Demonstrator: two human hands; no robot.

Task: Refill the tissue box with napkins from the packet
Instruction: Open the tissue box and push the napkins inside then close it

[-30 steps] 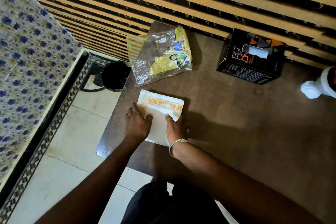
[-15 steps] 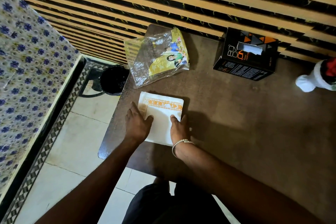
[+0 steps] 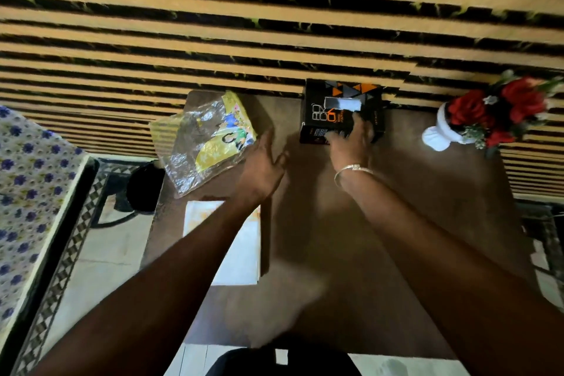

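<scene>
The black tissue box (image 3: pixel 320 107) with orange triangles stands at the table's far edge by the wall, a white tissue poking from its top slot. My right hand (image 3: pixel 349 139) lies over the box's near side, fingers wrapped on it. My left hand (image 3: pixel 262 163) hovers open above the table, between the box and the packet, holding nothing. The clear-and-yellow napkin packet (image 3: pixel 203 139) lies at the far left corner. The white napkin stack (image 3: pixel 241 256) with an orange border rests near the left front, partly hidden by my left forearm.
A white vase of red flowers (image 3: pixel 488 113) stands at the far right of the brown table (image 3: pixel 381 238). A slatted wall runs behind. A black bin (image 3: pixel 143 186) sits on the floor left of the table, next to a blue-flowered bed.
Both hands left the napkin stack and reached forward. My right hand now grips the tissue box; my left hand is open in the air. The view tilted up and turned right.
</scene>
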